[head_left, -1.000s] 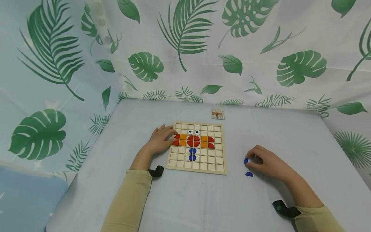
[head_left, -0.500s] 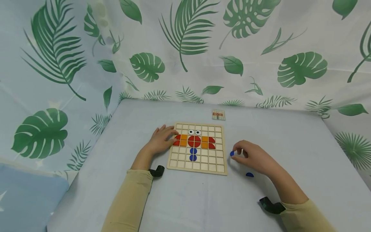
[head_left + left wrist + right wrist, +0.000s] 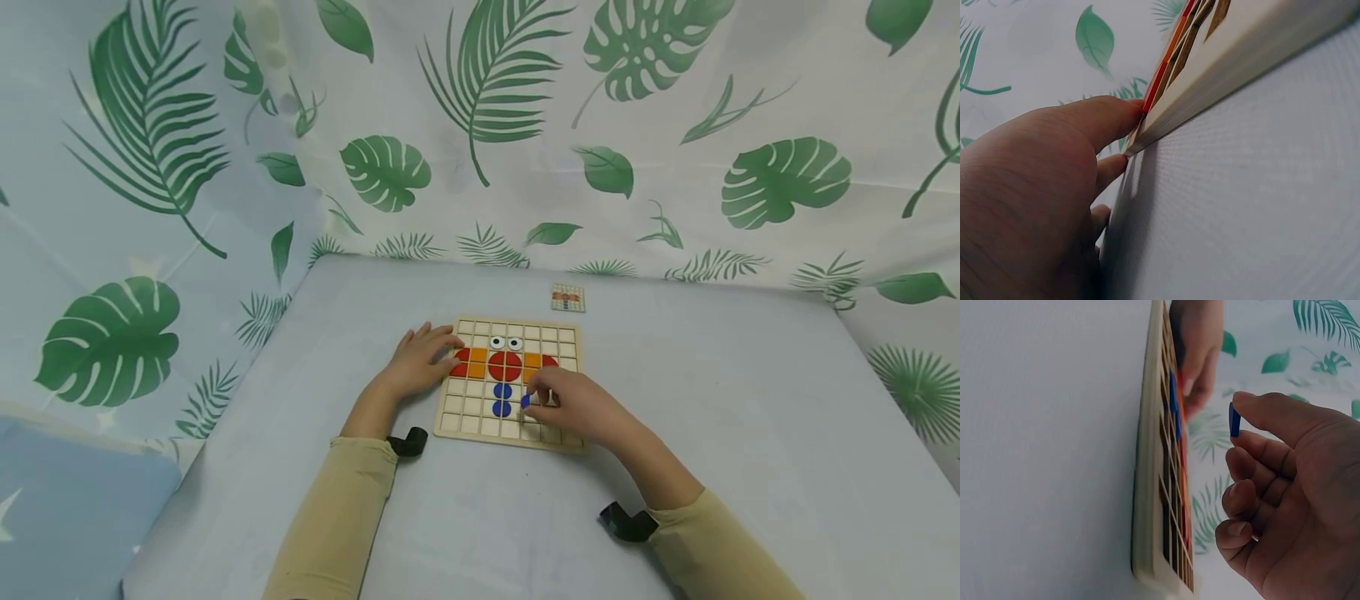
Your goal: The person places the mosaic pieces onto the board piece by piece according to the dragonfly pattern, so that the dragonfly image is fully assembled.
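Observation:
A square wooden grid board (image 3: 472, 427) lies on the table, with red, orange and blue flat pieces and two eye discs (image 3: 506, 342) set in its cells. My left hand (image 3: 416, 362) rests at its left edge, with fingertips touching the rim near a red piece (image 3: 460, 367). Over the board's right half, my right hand (image 3: 577, 404) pinches a small blue piece (image 3: 1234, 420) between thumb and index finger. In the right wrist view this piece stands on edge, apart from the board. Blue pieces (image 3: 502, 400) form two small discs just left of it. The right hand covers the board's lower right cells.
A small pattern card (image 3: 567, 297) showing a similar picture lies behind the board. Black wrist mounts (image 3: 628, 523) sit at both sleeves. The pale cloth tabletop (image 3: 450, 517) meets leaf-print curtains (image 3: 525, 208) at the back and left.
My right hand has carried the blue piece leftward from the table to over the board. A second blue half-circle on the table is now hidden behind the right arm. The left hand stays put.

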{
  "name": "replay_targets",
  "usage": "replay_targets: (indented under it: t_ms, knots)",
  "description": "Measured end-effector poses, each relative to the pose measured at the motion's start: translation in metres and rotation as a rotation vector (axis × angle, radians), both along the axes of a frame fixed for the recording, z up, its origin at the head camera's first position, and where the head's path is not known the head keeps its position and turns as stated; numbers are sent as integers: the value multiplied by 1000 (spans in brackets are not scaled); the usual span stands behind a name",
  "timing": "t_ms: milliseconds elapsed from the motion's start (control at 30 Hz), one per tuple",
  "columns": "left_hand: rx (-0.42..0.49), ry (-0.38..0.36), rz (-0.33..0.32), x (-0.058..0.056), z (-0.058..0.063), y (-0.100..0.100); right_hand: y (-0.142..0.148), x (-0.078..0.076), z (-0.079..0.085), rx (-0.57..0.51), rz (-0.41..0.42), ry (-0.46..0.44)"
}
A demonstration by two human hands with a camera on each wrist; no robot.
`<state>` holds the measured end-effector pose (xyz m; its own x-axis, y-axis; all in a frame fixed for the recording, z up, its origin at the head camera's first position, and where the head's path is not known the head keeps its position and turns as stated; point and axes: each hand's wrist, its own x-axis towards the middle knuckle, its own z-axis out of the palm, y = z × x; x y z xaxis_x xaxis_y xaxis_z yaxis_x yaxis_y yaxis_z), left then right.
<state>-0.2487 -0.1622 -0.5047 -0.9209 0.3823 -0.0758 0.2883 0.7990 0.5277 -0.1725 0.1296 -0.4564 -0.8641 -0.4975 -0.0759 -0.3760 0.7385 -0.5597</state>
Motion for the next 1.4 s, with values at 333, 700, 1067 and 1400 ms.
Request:
replay_targets:
  t_ms: [333, 700, 1067, 1400]
  knots:
    - [8, 9, -9, -1, -1, 0, -35, 5, -15, -35, -3, -22]
    - [6, 14, -15, -3, -2, -1, -44, 11, -27, 81, 38, 81]
    - [-1, 24, -15, -1, -1, -1, -44, 13, -28, 127, 77, 138]
    - [-1, 16, -18, -1, -1, -1, -43, 14, -28, 133, 100, 173]
